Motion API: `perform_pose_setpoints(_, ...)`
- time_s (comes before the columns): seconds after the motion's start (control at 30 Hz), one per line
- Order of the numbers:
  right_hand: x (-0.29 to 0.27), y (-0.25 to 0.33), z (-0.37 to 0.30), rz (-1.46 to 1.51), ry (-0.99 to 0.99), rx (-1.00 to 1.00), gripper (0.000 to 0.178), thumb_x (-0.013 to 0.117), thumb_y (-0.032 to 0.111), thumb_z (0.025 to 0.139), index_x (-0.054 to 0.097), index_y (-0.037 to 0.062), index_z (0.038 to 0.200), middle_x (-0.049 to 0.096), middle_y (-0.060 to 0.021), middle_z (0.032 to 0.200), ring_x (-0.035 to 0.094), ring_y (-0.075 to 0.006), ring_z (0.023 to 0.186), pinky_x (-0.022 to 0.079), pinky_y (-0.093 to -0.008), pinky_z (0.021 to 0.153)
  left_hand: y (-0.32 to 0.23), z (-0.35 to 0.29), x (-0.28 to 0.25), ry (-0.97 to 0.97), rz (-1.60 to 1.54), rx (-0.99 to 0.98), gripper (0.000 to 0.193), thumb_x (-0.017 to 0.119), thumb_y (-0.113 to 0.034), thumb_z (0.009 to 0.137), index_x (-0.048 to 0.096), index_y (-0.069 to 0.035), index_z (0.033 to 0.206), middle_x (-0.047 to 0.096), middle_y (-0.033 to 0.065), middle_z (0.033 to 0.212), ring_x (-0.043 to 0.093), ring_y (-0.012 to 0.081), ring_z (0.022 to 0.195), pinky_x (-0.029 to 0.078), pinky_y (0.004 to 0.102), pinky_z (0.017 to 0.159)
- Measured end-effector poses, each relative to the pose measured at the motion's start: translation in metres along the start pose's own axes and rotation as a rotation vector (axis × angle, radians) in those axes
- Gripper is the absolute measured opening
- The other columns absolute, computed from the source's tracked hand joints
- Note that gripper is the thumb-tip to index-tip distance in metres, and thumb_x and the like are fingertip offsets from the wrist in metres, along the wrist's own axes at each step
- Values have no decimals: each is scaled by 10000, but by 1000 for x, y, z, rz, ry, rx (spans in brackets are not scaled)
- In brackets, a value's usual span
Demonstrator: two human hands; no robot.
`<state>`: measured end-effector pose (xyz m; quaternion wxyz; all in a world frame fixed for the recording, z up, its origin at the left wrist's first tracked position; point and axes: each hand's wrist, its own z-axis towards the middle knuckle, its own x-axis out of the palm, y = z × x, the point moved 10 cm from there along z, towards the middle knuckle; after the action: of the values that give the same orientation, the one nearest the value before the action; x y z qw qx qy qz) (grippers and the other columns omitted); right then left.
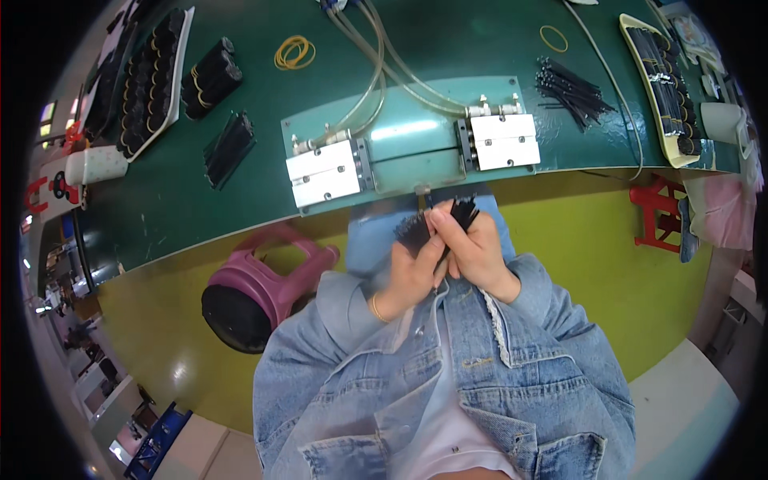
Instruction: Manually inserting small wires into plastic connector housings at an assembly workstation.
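Close to my chest, in front of the table edge, my two hands meet with fingers touching. My left hand (412,276) is closed around a bundle of thin black strips (411,232), whose ends fan out above the fingers. A second bundle of thin black strips (463,210) pokes up from my right hand (480,252), also closed. The lower ends of both bundles are hidden by my fingers. Beyond them on the table stands a fixture with two silver metal blocks (324,173) (504,142) on a clear plate (416,104).
Loose black strips lie on the green table (240,32), in a left pile (230,150) and a right pile (572,92). Trays of banded bundles (156,84) (660,80) flank them. Rubber bands (294,53) and air hoses (376,48) lie farther back. A pink stool (272,276) stands left.
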<state>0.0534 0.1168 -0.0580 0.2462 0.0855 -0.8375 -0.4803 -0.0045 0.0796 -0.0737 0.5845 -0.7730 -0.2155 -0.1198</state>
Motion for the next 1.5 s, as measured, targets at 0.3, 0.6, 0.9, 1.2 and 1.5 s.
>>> perform_pose_setpoints(0.3,2,4,12,-4,-16,-37,261,466,221,917,541,-13,828,531,-40,598,514,-108,357,358,-195,293,1,9,-6,-26,-2,-19,348,436,-173,885,455,51,1151,540,34,686,438,49,422,300,170,356)
perform_pose_setpoints(0.6,3,7,12,-76,-76,-34,258,461,205,919,515,13,755,491,-5,552,430,-56,325,308,-182,295,1,7,-8,-30,-9,3,379,436,-155,882,432,51,1199,549,44,711,436,51,423,301,172,351)
perform_pose_setpoints(0.9,3,4,16,-73,-51,-27,276,468,222,917,535,-23,811,516,-48,581,504,-115,348,369,-213,277,1,9,-11,-23,-35,5,384,439,-156,881,432,50,1205,563,59,745,437,55,426,301,174,352)
perform_pose_setpoints(1.2,5,4,16,-64,-54,-32,277,461,216,919,535,-29,813,524,-53,596,499,-114,342,371,-212,276,0,10,-13,-41,-27,22,385,450,-162,876,441,56,1194,558,59,739,436,57,427,301,176,353)
perform_pose_setpoints(1.5,6,5,9,-5,-43,-66,268,470,208,916,549,-39,847,550,-65,629,537,-119,368,363,-196,287,-6,8,-7,12,-92,-48,352,411,-174,860,454,66,1113,542,95,641,418,86,372,296,197,332)
